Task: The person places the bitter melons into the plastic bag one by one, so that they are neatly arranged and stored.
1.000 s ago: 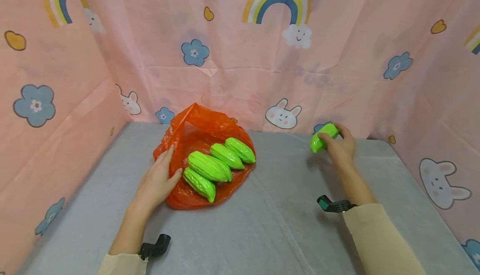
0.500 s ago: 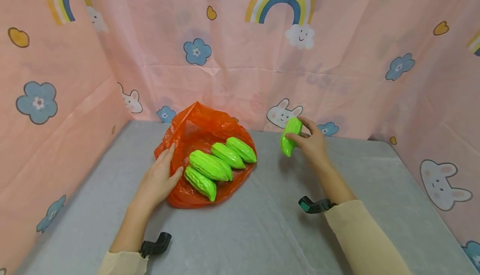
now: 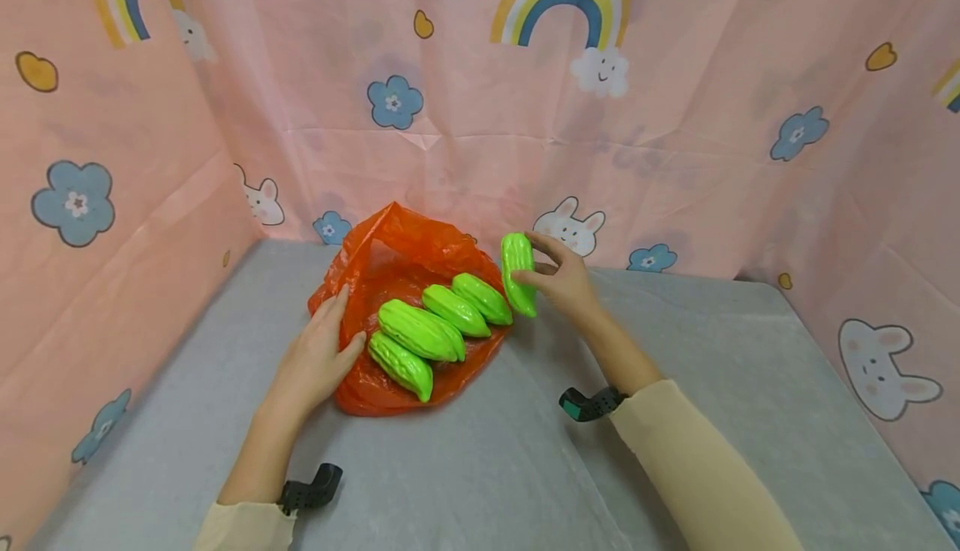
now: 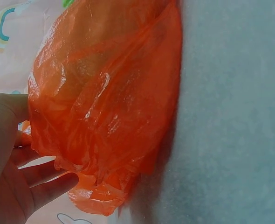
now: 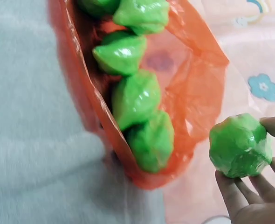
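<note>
In the head view, an orange-red plastic bag (image 3: 397,397) lies with its mouth toward me, several bright green bitter melons (image 3: 420,332) side by side in it. My left hand (image 3: 318,351) holds the bag's left side, thumb at the mouth and fingers along the outside. The left wrist view shows crumpled plastic (image 4: 109,102) between thumb and fingers. Thumb and fingers of my right hand (image 3: 566,280) grip another bitter melon (image 3: 517,274), raised just beyond the bag's right rim. In the right wrist view this bitter melon (image 5: 240,145) appears end-on, apart from those in the bag.
Beneath the bag is a grey table surface (image 3: 465,468). A pink patterned cloth (image 3: 465,159) hangs behind the table and along both sides. A black wrist-camera mount (image 3: 311,488) sits on the left wrist, another mount (image 3: 592,403) on the right.
My right hand has carried its bitter melon leftward from the table's far right to the bag's right edge, the melon turning more upright. My left hand and the bag stay nearly still.
</note>
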A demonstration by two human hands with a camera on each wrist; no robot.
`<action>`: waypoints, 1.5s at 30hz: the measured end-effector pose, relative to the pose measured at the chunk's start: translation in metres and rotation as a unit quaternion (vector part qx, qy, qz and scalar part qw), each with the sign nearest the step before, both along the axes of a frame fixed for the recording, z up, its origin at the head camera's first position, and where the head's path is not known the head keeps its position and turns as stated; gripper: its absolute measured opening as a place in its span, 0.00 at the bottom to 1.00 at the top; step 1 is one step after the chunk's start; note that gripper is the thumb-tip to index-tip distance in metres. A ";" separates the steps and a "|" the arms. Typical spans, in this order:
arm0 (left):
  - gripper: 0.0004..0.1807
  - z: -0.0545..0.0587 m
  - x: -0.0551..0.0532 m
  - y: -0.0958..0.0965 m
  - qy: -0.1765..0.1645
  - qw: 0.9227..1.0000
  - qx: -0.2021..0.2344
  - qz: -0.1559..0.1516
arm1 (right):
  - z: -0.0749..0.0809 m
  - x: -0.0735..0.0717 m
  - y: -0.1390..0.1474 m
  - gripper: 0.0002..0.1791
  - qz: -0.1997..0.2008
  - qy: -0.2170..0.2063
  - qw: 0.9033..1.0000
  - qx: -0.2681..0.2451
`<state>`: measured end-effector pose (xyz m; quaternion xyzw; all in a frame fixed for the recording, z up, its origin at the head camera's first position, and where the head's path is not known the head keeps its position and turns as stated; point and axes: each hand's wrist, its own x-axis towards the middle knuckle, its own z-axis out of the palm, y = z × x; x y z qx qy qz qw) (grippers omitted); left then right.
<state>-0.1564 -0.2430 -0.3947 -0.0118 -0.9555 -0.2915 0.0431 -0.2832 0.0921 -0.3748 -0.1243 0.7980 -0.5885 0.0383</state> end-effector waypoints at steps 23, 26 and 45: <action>0.42 0.000 -0.001 -0.001 -0.007 1.000 0.001 0.004 | -0.009 -0.003 -0.062 0.26 0.131 -0.007 0.989 0.075; 0.42 0.000 0.000 -0.001 -0.007 1.000 -0.002 0.005 | -0.012 -0.003 -0.066 0.27 0.146 0.000 0.986 0.085; 0.42 -0.001 0.000 -0.001 -0.005 1.000 -0.001 0.005 | -0.019 0.001 -0.083 0.26 0.168 0.034 0.975 0.140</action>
